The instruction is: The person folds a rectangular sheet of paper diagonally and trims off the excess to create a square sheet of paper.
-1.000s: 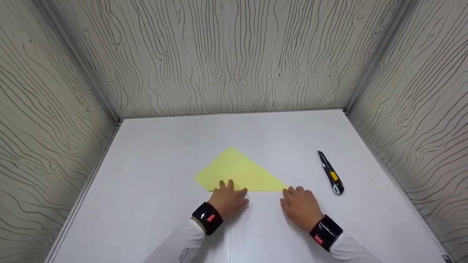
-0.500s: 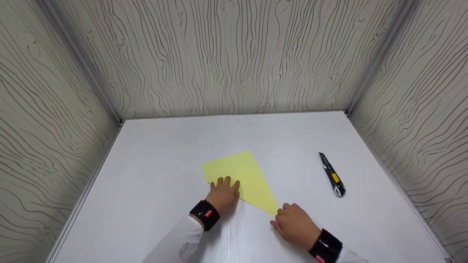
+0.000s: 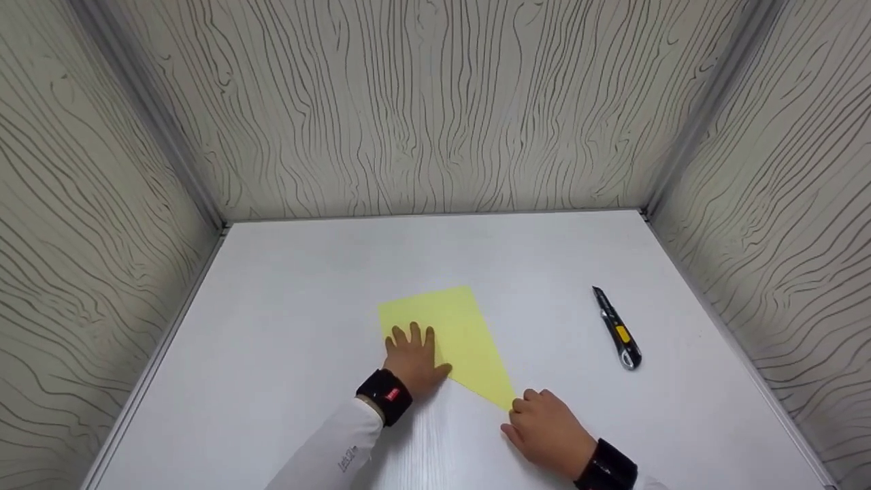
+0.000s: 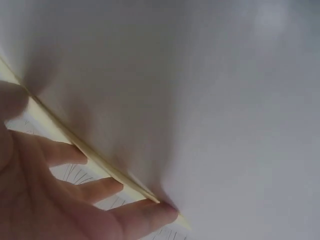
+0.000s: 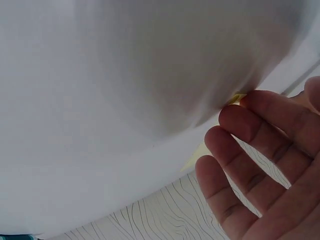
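My left hand (image 3: 412, 361) lies finger-spread on yellow paper (image 3: 469, 333), right hand (image 3: 548, 432) presses corner, fingertips extended; likely aligning fold; next wants firm crease.

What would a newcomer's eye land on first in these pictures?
Probably the bright yellow paper on the white table, with the left hand spread on it and the right hand touching its nearest corner. Then perhaps the black utility knife lying to the paper's right.

At eight o'clock, my left hand (image 4: 60, 197) touches yellow paper (image 4: 52, 121) with spread fingers, on a white table (image 4: 240, 110).
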Demonstrator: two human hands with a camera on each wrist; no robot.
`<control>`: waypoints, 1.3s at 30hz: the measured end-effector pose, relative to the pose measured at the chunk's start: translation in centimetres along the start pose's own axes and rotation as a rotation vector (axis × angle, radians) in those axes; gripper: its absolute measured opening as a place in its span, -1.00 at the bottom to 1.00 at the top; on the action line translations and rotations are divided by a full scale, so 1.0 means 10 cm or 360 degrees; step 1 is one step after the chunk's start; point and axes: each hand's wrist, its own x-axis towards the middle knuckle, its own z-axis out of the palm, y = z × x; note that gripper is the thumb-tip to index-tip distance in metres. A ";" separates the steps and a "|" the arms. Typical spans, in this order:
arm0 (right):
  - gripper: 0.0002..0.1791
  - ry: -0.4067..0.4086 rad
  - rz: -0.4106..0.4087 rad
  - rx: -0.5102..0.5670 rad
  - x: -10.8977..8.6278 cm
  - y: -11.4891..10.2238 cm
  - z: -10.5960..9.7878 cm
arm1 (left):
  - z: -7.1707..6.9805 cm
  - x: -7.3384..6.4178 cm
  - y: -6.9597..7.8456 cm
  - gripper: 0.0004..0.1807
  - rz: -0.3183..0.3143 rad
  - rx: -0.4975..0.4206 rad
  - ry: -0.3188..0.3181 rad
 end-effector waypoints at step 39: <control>0.18 0.0032 0.0290 0.0633 1.14 0.78 0.00 | -0.09 -0.09 0.00 0.02 0.0265 -0.0052 -0.0236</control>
